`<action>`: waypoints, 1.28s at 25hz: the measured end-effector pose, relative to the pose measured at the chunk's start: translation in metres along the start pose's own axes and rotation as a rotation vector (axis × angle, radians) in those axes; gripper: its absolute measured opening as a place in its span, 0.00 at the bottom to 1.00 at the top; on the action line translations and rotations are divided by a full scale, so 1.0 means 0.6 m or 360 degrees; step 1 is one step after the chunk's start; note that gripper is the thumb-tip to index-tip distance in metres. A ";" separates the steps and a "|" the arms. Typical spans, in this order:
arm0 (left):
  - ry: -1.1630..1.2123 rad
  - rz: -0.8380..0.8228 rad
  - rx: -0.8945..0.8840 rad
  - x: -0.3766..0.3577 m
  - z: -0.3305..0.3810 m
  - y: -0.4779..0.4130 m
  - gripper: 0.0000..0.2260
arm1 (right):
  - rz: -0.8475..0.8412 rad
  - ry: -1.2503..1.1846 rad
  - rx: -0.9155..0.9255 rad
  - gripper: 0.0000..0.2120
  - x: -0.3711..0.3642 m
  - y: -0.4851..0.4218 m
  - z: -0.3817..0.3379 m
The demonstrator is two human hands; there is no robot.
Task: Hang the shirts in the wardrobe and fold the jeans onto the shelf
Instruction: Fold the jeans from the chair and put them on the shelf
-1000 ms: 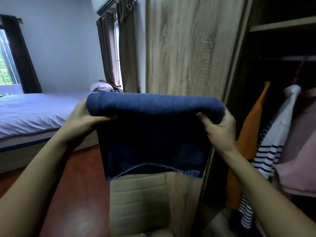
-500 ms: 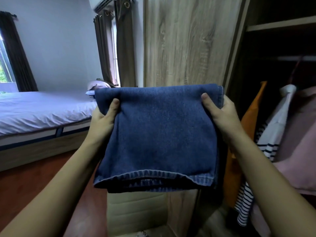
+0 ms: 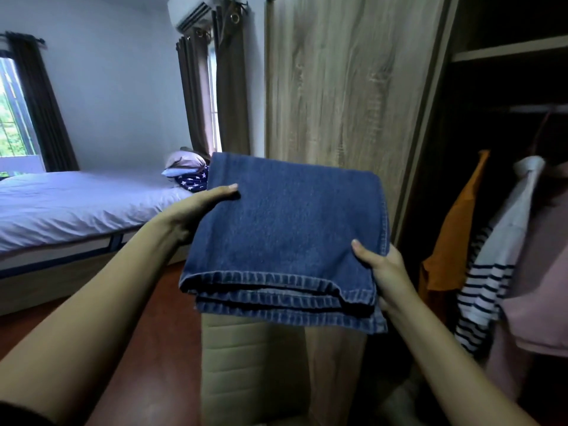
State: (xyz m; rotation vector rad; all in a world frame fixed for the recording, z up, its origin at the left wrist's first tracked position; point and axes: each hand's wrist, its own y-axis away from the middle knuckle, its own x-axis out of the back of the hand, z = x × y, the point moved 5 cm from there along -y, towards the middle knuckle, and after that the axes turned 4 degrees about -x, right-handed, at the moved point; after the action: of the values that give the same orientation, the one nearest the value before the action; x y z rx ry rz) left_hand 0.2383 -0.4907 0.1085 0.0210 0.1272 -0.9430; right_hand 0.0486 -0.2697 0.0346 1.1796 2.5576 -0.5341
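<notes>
We hold the folded jeans [image 3: 285,229] level between our hands, stacked hems toward us. Our right hand [image 3: 381,269] grips the near right corner, thumb on top and fingers underneath. Our left hand [image 3: 196,210] grips the far left edge the same way. The bundle's longer side seems to run from hand to hand. Just beyond the right hand hang an orange shirt [image 3: 455,229] and a striped shirt [image 3: 491,272]. The shelf [image 3: 507,52] lies above them, up and to the right of both hands, so we judge the right hand nearer and likely to lead the lift. The bed [image 3: 76,204] sits far beyond the left hand.
</notes>
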 end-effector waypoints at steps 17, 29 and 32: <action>-0.0157 -0.0203 -0.0653 -0.205 -0.131 -0.077 0.17 | 0.0597 0.0842 0.0475 0.29 0.176 0.119 -0.147; 0.0163 -0.0597 -0.1285 -0.571 0.137 -0.100 0.15 | 0.0961 0.1487 0.1222 0.29 0.275 0.174 -0.566; 0.0227 -0.0567 -0.1383 -0.640 0.209 -0.096 0.12 | 0.1010 0.1616 0.1370 0.30 0.290 0.163 -0.656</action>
State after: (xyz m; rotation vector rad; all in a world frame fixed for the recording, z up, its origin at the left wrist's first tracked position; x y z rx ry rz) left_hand -0.0184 -0.2246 0.2806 -0.7582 0.6807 -1.1744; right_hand -0.0218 0.0782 0.2975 3.0587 2.3148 -1.1194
